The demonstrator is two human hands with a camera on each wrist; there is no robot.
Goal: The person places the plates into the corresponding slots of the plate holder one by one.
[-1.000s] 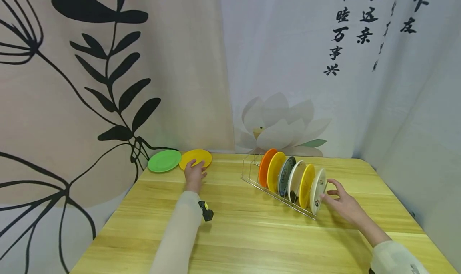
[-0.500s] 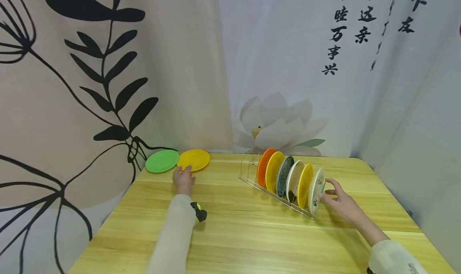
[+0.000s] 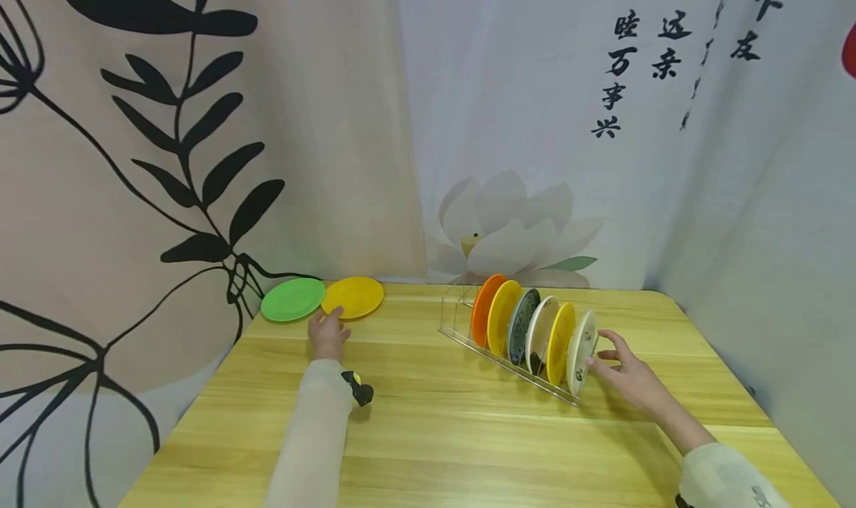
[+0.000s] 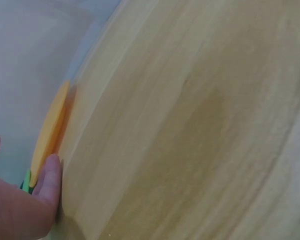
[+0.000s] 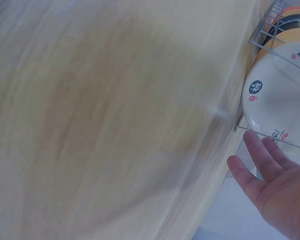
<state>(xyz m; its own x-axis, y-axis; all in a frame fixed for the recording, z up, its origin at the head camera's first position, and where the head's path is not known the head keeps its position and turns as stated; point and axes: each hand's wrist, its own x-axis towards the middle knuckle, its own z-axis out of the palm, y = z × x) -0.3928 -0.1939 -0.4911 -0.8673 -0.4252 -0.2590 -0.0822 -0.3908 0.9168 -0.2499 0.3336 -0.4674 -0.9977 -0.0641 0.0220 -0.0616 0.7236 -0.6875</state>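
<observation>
Green plate [image 3: 293, 300], three yellow plates [image 3: 354, 297], orange plate [image 3: 484, 311], dark patterned plate [image 3: 521, 328], cream plate [image 3: 539, 328], white plate [image 5: 275, 97] (black and red marks); table [image 3: 428, 426] yellowish wood-grain, curtain [image 3: 334, 129] black-leaf print.

My left hand [image 3: 328, 335] could slide between the flat yellow plate [image 3: 354, 298] and the rack [image 3: 508, 368], up to the table's [image 3: 435, 434] back edge, where the curtain [image 3: 334, 144] blocks it. The rack stands in my right hand's [image 3: 631, 378] way, but there's room along the right edge.
</observation>
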